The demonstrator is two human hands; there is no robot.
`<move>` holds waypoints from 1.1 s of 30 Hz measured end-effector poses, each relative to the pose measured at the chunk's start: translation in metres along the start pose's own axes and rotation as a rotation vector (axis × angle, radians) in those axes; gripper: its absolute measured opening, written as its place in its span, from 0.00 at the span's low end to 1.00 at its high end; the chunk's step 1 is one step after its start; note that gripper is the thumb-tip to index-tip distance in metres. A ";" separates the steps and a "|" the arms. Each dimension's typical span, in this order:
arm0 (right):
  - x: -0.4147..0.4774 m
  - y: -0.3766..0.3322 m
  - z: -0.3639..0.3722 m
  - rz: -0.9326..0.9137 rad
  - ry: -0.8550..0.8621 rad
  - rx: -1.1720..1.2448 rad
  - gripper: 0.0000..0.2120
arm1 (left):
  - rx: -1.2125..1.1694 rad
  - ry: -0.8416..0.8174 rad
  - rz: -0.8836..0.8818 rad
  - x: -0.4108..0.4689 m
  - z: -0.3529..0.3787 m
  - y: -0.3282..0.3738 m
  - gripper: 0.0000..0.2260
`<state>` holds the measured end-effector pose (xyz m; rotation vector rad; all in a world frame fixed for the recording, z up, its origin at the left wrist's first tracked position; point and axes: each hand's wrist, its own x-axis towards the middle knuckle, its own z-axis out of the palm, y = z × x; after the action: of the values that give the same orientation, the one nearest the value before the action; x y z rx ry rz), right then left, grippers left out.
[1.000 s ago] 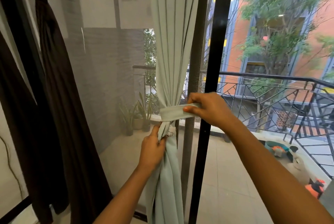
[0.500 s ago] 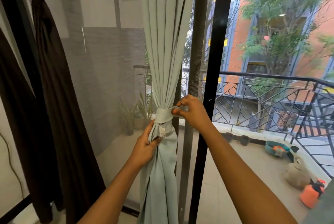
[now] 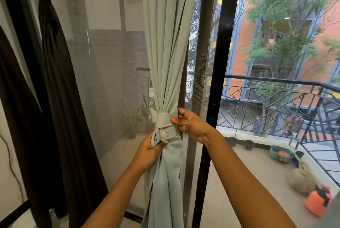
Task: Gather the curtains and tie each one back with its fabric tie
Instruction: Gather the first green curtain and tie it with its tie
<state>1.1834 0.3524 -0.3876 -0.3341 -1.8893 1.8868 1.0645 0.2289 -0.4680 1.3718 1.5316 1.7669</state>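
The dark brown curtain hung well to the left of the black door post, already gathered and knotted high up. The pale green curtain, the one being worked on, hung just left of that post, its pleats drawn into a tight bundle at waist height.

The left hand sat lower and further left of the post than the other. Its fingers were curled round the tie's hanging tail and a fold of curtain beneath the band. The right hand lay close against the post's left side, thumb pressed on the front of the band and fingers hooked round the back edge of the bundle, pinching the band there.

The fabric tie circled the green bundle, left of the post. A second before, the right hand had held the tie's free end stretched out across the post. Half a second before, it had drawn that end in. Now the strip lay wrapped flat round the curtain. The wrap therefore looked complete but not yet secured. Judging from the grips, fastening the free end to the tail remained. With the brown curtain already tied, that would probably finish the task.
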 end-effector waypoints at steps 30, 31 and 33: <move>-0.007 -0.043 0.091 -0.078 0.897 -1.286 0.23 | 0.001 0.262 0.170 0.024 -0.067 0.042 0.10; -0.006 -0.044 0.092 -0.070 0.921 -1.305 0.22 | -0.023 0.311 0.163 0.026 -0.073 0.039 0.11; -0.004 -0.041 0.094 -0.064 0.955 -1.353 0.22 | -0.095 0.383 0.124 0.027 -0.084 0.032 0.12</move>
<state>1.1482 0.2658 -0.3441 -1.2390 -1.9900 -0.0195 0.9893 0.1997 -0.4198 1.1517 1.5489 2.2509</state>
